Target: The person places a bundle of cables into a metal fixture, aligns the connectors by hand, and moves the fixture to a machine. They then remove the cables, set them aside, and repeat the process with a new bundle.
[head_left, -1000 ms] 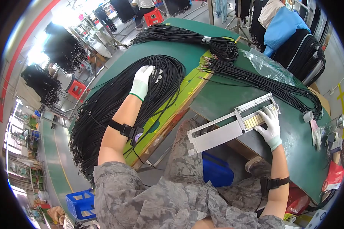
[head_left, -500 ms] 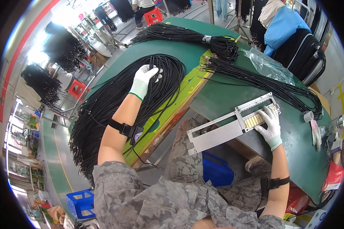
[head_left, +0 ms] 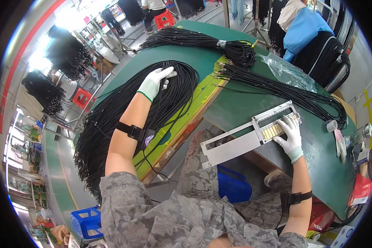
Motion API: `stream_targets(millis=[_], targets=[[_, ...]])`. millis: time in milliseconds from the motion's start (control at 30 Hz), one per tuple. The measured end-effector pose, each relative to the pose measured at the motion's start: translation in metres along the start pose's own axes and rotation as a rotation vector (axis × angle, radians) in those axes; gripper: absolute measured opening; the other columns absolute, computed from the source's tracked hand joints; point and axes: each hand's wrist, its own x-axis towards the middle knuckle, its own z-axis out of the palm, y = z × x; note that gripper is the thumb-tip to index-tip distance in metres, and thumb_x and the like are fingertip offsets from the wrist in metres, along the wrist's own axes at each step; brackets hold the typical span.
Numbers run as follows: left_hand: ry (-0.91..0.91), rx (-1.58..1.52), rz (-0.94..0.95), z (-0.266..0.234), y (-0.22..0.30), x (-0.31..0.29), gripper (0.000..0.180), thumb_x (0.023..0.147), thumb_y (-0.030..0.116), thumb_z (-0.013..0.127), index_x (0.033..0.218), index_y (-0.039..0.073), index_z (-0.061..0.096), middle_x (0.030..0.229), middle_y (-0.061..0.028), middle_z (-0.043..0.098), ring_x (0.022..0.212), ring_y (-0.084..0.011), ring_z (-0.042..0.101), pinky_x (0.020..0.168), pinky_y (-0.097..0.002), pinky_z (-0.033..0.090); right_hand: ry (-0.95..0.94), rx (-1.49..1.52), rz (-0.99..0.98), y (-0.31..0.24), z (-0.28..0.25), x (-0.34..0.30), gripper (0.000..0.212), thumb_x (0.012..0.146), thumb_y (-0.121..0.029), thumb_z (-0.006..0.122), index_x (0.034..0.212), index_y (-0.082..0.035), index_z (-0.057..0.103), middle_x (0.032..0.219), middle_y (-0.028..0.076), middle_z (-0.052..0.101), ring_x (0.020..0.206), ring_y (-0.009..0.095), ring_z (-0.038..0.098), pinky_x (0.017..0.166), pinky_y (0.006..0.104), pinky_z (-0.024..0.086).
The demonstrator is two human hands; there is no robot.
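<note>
My left hand (head_left: 153, 84), in a white glove, is at the looped upper end of a large bundle of black cables (head_left: 107, 120) on the left. Its fingers bend around a few strands there, and one finger stretches over the loop. My right hand (head_left: 290, 136), also gloved, grips the right end of a long silver metal frame (head_left: 231, 149). The thumb lies along its near side and the fingers reach over the top. Beside those fingers, the frame carries a row of brass-coloured pieces (head_left: 272, 132). The frame lies tilted across the near table edge, its left end overhanging.
More black cable bundles lie at the back (head_left: 182, 38) and at the right (head_left: 273, 84), with a clear plastic bag (head_left: 291, 72) beside them. A yellow-green board (head_left: 182, 126) edges the left table. A blue stool (head_left: 87, 222) stands lower left; a person (head_left: 155, 10) sits far off.
My left hand has shifted slightly left along the cable loop, with one finger straighter than before. The right hand and metal frame stay nearly in place.
</note>
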Motion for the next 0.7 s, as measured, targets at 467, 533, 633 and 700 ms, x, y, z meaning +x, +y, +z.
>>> stream_targets(millis=[467,533,633,700], targets=[[-0.285,-0.445,0.059,0.003,0.014,-0.022,0.019,0.095,0.023,0.059,0.102,0.006,0.06,0.084,0.0001,0.062,0.061,-0.0075,0.052,0.058,-0.0204,0.044,-0.016,0.052,0.007,-0.002,-0.007,0.002,0.06,0.072,-0.035,0.077,0.125,-0.01,0.06,0.134,0.017,0.053,0.13,0.038,0.041,0.111,0.0488,0.03],[-0.125,-0.462,0.084,0.012,0.015,-0.043,0.017,0.095,0.023,0.061,0.098,0.007,0.061,0.081,0.0006,0.061,0.06,-0.0086,0.052,0.058,-0.0206,0.044,0.122,0.41,0.116,0.008,-0.003,0.003,0.059,0.081,-0.035,0.072,0.128,-0.003,0.057,0.135,0.016,0.052,0.13,0.032,0.043,0.11,0.0432,0.033],[-0.325,0.084,0.227,0.004,0.005,-0.074,0.02,0.092,0.025,0.063,0.097,0.006,0.061,0.078,-0.0013,0.062,0.062,-0.0128,0.058,0.06,-0.0236,0.047,0.043,0.82,0.195,-0.055,-0.031,0.045,0.059,0.088,-0.036,0.065,0.13,0.003,0.053,0.134,0.015,0.053,0.128,0.026,0.047,0.108,0.0388,0.037],[-0.271,0.119,0.179,0.008,0.003,-0.098,0.023,0.092,0.027,0.062,0.097,0.004,0.06,0.077,-0.0039,0.063,0.063,-0.0133,0.061,0.06,-0.0248,0.048,-0.218,1.112,0.193,-0.118,-0.033,0.084,0.06,0.092,-0.037,0.061,0.133,0.006,0.05,0.129,0.014,0.056,0.123,0.023,0.051,0.106,0.0369,0.039]])
